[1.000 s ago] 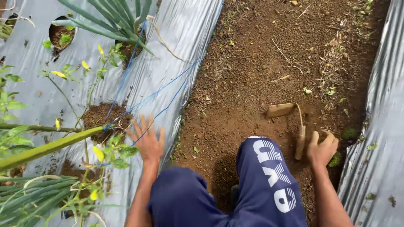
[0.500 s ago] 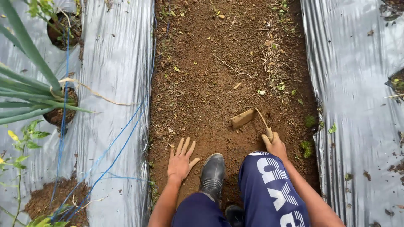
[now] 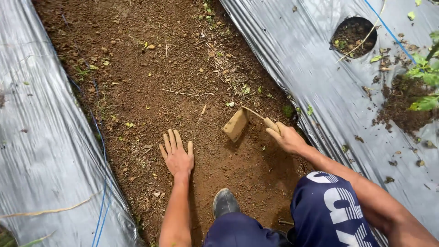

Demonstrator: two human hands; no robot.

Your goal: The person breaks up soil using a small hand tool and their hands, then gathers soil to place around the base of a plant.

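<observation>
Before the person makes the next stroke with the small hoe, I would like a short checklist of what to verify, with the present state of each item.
1. Right hand grips the handle of the hand hoe: ok, fingers closed around it.
2. Left hand is apart from the blade: ok, it lies flat on the soil beside it, with a gap between.
3. Blade is clear of the plastic mulch sheet: ok, it is over the bare soil furrow.
4. Boot is out of the blade's path: ok, it is behind both hands.
5. Blade edge is sharp: cannot tell, it is coated with soil.
</observation>
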